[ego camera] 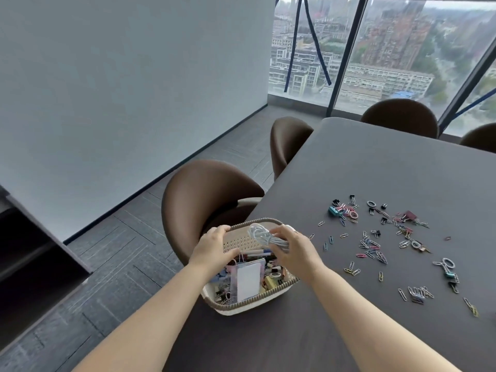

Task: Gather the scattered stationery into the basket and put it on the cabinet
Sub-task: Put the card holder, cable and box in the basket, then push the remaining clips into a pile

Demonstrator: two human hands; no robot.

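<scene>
**Cable goes in first; the clips wait off to the right**

The cream oval plastic basket with a brown braided rim (249, 304) stands on the dark matte table (375, 170), close to its left edge and just in front of a brown shell chair (204, 189). The left hand (212, 248) grips the basket's far-left wall, fingers hooked over the rim and thumb inside. The right hand (292, 251) grasps a coiled white cable (264, 234) and holds it directly above the basket's far half, so a short drop would put it inside.

The basket is already well filled: a white rectangular card (248, 280) stands on edge among pens, binder clips and other small pieces.

The loose coloured paper clips and binder clips (375, 245) lie to the right of the basket, well apart from it. Their spread runs in a diagonal band from the far middle of the table toward the near right. The right hand is plainly the nearer one, so once it is free it looks best placed to sweep them in while the left steadies the basket.

A dark shelving unit (48, 232) at the left edge may be the cabinet; I cannot tell for sure.
</scene>
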